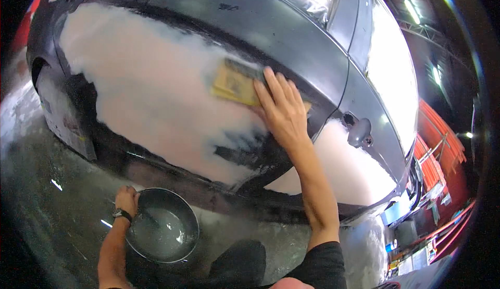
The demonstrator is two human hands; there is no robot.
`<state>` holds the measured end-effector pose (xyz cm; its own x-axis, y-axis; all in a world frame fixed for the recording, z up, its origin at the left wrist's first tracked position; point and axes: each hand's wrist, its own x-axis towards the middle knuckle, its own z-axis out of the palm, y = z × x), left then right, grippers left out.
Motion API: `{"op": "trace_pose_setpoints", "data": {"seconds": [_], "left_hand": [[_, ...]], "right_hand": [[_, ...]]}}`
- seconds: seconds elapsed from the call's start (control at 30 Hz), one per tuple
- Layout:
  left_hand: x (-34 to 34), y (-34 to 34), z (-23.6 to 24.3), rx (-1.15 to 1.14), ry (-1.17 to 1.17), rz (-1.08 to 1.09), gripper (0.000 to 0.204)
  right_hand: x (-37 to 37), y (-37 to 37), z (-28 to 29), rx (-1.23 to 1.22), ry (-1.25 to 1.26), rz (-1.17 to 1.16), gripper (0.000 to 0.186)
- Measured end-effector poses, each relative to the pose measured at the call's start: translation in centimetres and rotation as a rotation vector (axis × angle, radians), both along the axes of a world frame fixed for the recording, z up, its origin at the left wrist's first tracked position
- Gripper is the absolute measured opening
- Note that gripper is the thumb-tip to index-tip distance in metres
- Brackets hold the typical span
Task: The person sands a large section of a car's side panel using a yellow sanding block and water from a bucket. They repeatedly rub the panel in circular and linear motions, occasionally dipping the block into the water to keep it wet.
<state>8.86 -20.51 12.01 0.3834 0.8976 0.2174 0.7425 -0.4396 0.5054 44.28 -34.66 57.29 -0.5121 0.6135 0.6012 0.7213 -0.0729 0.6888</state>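
My right hand (284, 109) is pressed against the side of a dark car (291, 28), fingers closed over a sheet of yellow sandpaper (234, 85). The sheet is slightly blurred and seems to be wrapped round a block; the thumb side of the hand hides part of it. Beneath it spreads a large pale pinkish filler patch (156, 91) with a ragged dark border. Lower left, my left hand (127, 200), with a watch (122, 215) on its wrist, grips the rim of a round dark bucket (194, 221). Cloudy water (161, 231) stands in the bucket.
A second pale patch (344, 166) lies below the car's door handle (359, 133). Pale film or paper (393, 65) covers the windows. The wet grey floor (57, 221) runs along the car. My dark-clothed knee (242, 258) is beside the bucket. Red panels (440, 135) stand at right.
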Motion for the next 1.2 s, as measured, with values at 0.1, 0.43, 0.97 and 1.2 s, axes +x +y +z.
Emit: {"op": "trace_pose_setpoints", "data": {"seconds": [0.1, 0.43, 0.97, 1.2], "left_hand": [[0.5, 0.6, -1.2, 0.086, -0.005, -0.001, 0.021], [-1.1, 1.0, -1.1, 0.092, 0.099, -0.007, 0.022], [0.7, 0.3, 0.2, 0.103, -0.026, 0.008, 0.021], [0.2, -0.8, 1.7, 0.016, 0.051, 0.042, 0.021]], "right_hand": [[3.3, -3.9, -3.4, 0.028, -0.02, -0.053, 0.042], [1.3, -1.4, -1.0, 0.034, 0.03, 0.079, 0.042], [3.4, -4.6, -1.8, 0.008, -0.022, -0.064, 0.039], [-1.6, 2.7, 0.8, 0.029, -0.016, 0.076, 0.054]]}}
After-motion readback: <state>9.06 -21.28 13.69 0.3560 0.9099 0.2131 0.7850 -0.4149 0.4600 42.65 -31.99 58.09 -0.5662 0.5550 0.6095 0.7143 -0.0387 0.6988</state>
